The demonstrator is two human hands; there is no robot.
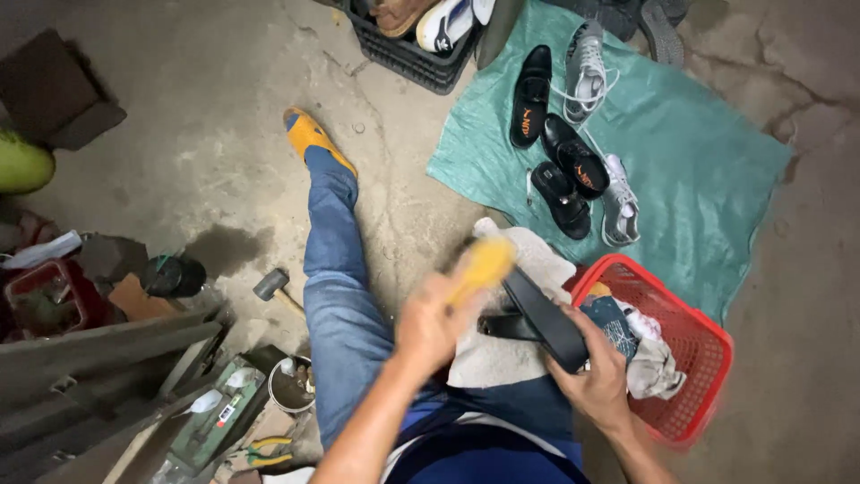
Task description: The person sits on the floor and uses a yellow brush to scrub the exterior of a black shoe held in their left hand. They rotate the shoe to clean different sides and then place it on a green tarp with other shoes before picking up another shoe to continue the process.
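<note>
Left hand [428, 324]: fist closed around the handle of a yellow brush [482, 266], which is blurred and sits just above the near end of the black sandal.
Right hand [591, 376]: fingers wrapped around the near end of a black sandal [537, 315], gripping it from below and the right.
Black sandal: lies sole up and tilted across the lap, on a white cloth [502, 358], its far end pointing away and to the left.
White cloth: spread over the right thigh, under the sandal and touching it.
Left leg [336, 269]: in blue jeans, stretched out far along the concrete floor [206, 116], ending in an orange slipper [309, 134].
Red basket [690, 358]: just right of the right hand, holding rags and a dark folded item.
Green sheet [699, 161]: far right on the floor, with black shoes [546, 125] and grey sneakers [587, 72] laid on it.
Black crate [408, 56]: far centre, with more shoes inside.
Hammer [270, 285]: on the floor just left of the left leg.
Near left: a small tin [291, 385] and pliers [269, 448] among clutter.
</note>
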